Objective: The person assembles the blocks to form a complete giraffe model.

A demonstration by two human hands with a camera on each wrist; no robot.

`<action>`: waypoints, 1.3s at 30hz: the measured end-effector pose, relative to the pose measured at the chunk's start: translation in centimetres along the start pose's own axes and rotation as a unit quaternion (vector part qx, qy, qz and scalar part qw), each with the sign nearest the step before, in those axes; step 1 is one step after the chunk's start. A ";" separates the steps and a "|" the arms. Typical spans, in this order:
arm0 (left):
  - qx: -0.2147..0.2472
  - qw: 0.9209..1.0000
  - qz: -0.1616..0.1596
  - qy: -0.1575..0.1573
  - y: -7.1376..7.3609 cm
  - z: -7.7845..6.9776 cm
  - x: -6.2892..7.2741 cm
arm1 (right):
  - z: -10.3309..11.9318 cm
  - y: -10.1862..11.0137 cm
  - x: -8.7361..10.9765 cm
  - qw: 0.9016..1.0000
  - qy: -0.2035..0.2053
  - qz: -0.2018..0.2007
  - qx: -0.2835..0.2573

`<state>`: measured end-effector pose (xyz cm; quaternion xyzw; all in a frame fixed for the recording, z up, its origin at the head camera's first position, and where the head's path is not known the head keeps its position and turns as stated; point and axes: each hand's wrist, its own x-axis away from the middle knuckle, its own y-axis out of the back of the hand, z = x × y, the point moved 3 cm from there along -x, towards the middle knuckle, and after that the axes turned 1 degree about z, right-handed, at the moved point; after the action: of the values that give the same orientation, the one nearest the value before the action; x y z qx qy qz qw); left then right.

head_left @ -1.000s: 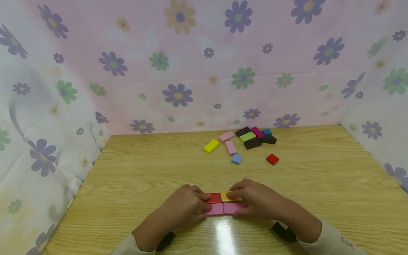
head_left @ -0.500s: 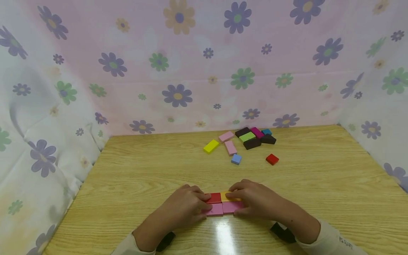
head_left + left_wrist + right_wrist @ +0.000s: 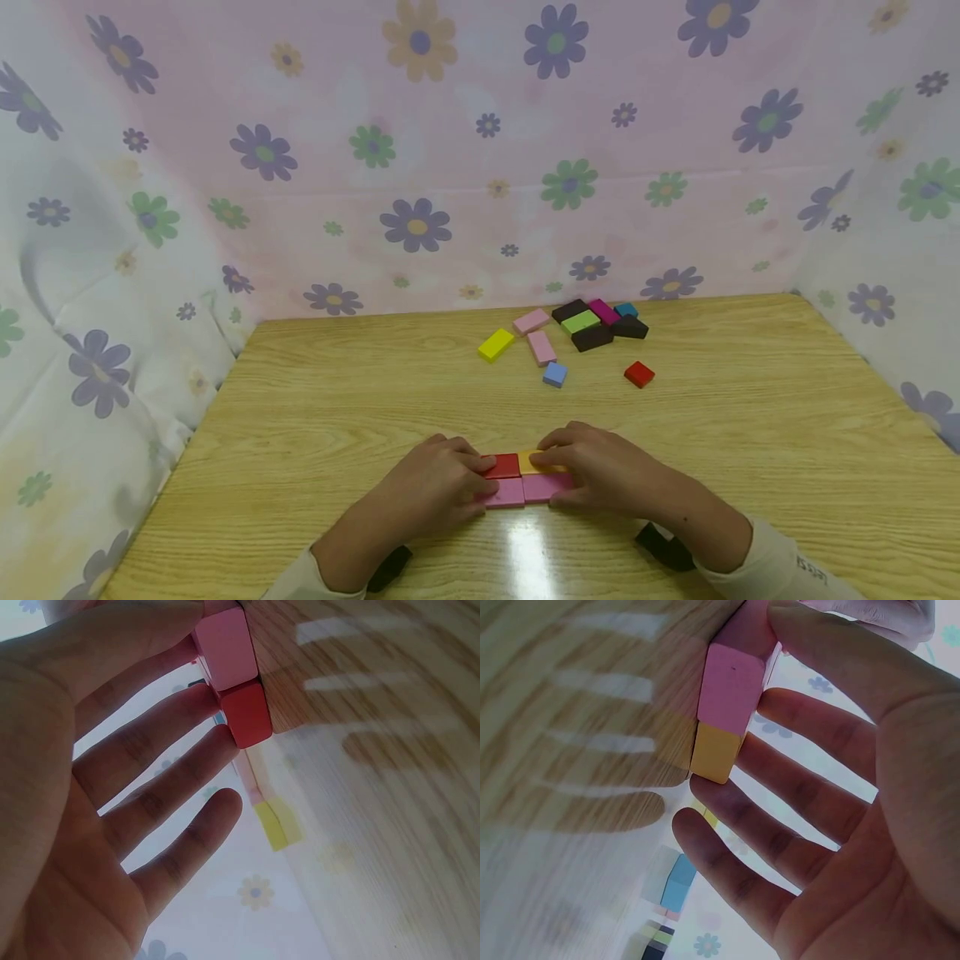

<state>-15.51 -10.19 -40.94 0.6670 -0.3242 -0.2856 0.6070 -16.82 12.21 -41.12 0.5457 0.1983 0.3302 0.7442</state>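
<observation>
In the head view, two pink blocks lie end to end in a near row, the left pink block touching the right pink block. Behind them a red block meets an orange block. My left hand grips the left end, thumb at the pink block's near side and fingertips over the pink and red tops. Likewise my right hand holds the right-hand pink and orange blocks. Both wrist views show the block ends, pink beside red, and pink beside orange.
Farther back lie a yellow block, pink blocks, a light blue block and a small red block. Black, green, magenta and teal blocks cluster around a green block by the flowered cloth.
Both hands and the blocks they hold stay in place. The head view has shifted very slightly.
</observation>
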 end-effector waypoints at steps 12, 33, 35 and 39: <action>0.002 1.000 -0.009 -0.001 -0.1 -0.1 0.1 | -0.2 0.3 0.1 1.000 -0.001 -0.003 0.010; -0.002 1.000 -0.012 -0.009 -0.2 0.0 0.2 | -10.2 5.5 -1.9 0.986 -0.089 -0.092 0.106; -0.003 1.000 -0.011 -0.010 -0.2 0.0 0.2 | -10.7 5.5 -2.0 0.986 -0.094 -0.084 0.113; -0.003 1.000 -0.004 -0.007 -0.2 0.1 0.2 | -11.5 5.6 -2.4 0.985 -0.100 -0.079 0.112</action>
<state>-15.43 -10.39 -41.12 0.6641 -0.3253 -0.2937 0.6057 -27.55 19.40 -39.69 0.6386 0.2007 0.1898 0.7182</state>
